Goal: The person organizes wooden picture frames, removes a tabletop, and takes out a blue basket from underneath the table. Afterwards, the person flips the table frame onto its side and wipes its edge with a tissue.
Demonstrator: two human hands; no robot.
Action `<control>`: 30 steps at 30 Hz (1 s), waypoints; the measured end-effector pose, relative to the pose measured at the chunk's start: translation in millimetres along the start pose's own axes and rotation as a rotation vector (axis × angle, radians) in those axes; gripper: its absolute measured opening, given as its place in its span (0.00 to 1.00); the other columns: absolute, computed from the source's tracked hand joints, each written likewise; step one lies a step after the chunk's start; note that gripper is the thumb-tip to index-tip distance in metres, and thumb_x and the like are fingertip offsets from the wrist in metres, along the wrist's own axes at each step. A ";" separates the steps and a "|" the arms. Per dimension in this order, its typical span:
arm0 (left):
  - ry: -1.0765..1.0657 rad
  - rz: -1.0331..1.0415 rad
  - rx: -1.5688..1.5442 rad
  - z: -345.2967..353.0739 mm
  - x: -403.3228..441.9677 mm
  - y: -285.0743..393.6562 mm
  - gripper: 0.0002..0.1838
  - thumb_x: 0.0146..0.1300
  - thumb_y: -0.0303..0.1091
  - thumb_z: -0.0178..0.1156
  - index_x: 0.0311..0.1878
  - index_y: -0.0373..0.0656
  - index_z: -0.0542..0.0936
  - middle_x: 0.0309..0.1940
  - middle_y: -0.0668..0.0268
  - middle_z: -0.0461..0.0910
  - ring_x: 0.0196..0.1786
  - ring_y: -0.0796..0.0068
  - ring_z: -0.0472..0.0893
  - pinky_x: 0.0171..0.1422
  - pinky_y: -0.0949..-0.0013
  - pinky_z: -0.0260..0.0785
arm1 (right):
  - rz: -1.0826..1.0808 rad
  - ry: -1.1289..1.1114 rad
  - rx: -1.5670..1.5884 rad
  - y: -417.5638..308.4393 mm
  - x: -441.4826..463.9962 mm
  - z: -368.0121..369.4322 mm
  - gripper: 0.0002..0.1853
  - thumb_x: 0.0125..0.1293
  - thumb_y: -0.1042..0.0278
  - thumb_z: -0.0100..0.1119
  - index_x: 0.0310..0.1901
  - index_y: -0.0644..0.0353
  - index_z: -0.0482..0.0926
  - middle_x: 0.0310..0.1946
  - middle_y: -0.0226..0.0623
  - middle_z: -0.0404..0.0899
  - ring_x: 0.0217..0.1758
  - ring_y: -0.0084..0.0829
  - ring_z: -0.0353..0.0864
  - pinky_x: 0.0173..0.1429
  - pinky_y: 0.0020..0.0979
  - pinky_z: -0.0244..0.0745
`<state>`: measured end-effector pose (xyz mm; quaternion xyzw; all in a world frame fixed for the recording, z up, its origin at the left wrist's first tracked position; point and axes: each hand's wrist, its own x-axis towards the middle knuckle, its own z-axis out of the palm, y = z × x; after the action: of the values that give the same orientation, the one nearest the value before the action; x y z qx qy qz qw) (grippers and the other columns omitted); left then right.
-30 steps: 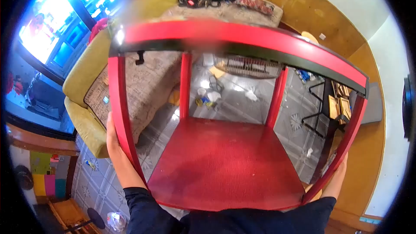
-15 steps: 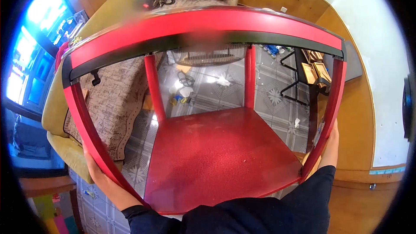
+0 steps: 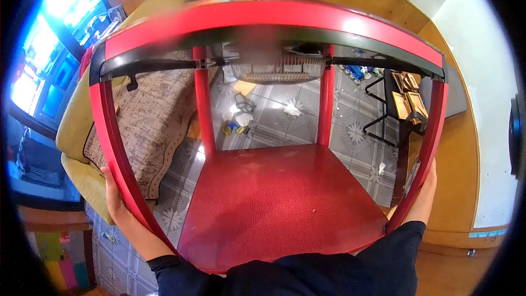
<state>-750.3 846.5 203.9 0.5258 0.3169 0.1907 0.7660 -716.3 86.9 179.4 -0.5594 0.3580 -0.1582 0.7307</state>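
Left hand point(image 3: 121, 208) and right hand point(image 3: 424, 194) stay clamped on the red, black-edged, four-legged frame point(image 3: 285, 203), which sits more level in view than before.

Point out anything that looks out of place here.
Litter on the tiles: a crumpled white scrap lies beyond the red frame, with a jumble of small things left of it and another white scrap farther right. They look strewn, not put away. The red frame shows no clear damage, though a blur hides part of its top.
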 end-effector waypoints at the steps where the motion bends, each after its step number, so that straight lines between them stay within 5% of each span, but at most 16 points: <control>1: -0.059 0.000 0.002 -4.9 5.3 -2.0 0.27 0.56 0.59 0.55 0.46 0.45 0.75 0.31 0.70 0.75 0.31 0.77 0.73 0.37 0.75 0.68 | 0.002 -0.004 -0.002 -0.6 0.8 1.4 0.14 0.63 0.52 0.48 0.34 0.53 0.74 0.18 0.27 0.74 0.16 0.24 0.71 0.19 0.25 0.68; 4: 0.025 -0.018 0.061 3.5 11.1 0.7 0.30 0.57 0.61 0.53 0.52 0.44 0.72 0.37 0.67 0.76 0.37 0.74 0.74 0.42 0.73 0.69 | -0.005 -0.009 0.000 -1.8 3.3 5.4 0.14 0.63 0.52 0.48 0.34 0.54 0.74 0.18 0.27 0.74 0.15 0.23 0.71 0.19 0.25 0.68; 14: -0.031 0.001 0.037 36.1 33.0 10.4 0.29 0.54 0.59 0.58 0.49 0.44 0.74 0.34 0.70 0.76 0.34 0.79 0.73 0.39 0.77 0.68 | -0.013 -0.051 -0.009 -12.4 35.4 30.8 0.13 0.63 0.52 0.49 0.34 0.54 0.74 0.18 0.27 0.74 0.15 0.23 0.71 0.19 0.24 0.68; 20: 0.026 0.034 0.041 74.6 40.2 18.1 0.27 0.52 0.60 0.60 0.42 0.45 0.75 0.26 0.71 0.75 0.25 0.81 0.73 0.28 0.79 0.66 | -0.005 -0.081 -0.004 -17.1 64.2 48.2 0.13 0.63 0.53 0.49 0.34 0.54 0.74 0.17 0.27 0.74 0.15 0.22 0.71 0.18 0.24 0.68; 30: 0.003 -0.015 0.135 101.8 85.0 29.6 0.28 0.50 0.61 0.60 0.42 0.46 0.76 0.25 0.73 0.74 0.24 0.84 0.71 0.26 0.80 0.64 | 0.001 -0.102 0.002 -30.2 99.8 84.5 0.13 0.63 0.53 0.49 0.34 0.54 0.74 0.17 0.26 0.74 0.14 0.22 0.71 0.18 0.24 0.68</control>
<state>-617.5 841.0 232.2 0.5734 0.3341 0.1639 0.7299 -582.8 73.5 182.8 -0.5657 0.3204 -0.1294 0.7487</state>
